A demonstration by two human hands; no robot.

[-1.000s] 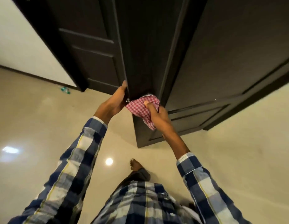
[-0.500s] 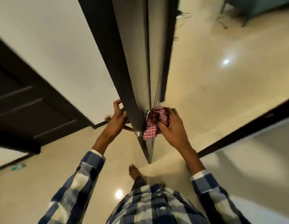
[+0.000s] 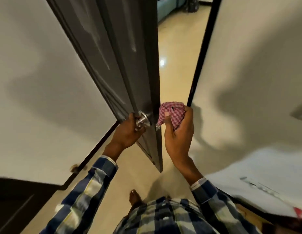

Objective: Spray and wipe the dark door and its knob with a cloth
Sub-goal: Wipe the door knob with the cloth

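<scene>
I am looking down at a wall filling the nine o'clock side, with a dark skirting strip running along its foot. A small doorstop is sticking up from the floor at about eight o'clock, just beside that strip.

The door is standing ajar, running from twelve o'clock down to the centre, its edge turned toward me. My left hand is curling around the knob on the door's left face, fingers wrapping the silver metal and gripping it. The checked left sleeve is trailing off toward seven o'clock.

Just right of the door edge, at about one o'clock from the knob, my right hand is bunching the cloth, a red-and-white check, fingers and thumb closing tightly around it. The cloth's lower tip is touching the door edge near a small metal latch; whether it is pressing there I cannot tell.

Through the gap the floor is shining, with a bright light spot on it. A dark door frame is running from one o'clock down to the cloth. Beyond it a second wall is carrying soft shadows toward three o'clock. My bare foot is showing at six o'clock, above my checked shirt.
</scene>
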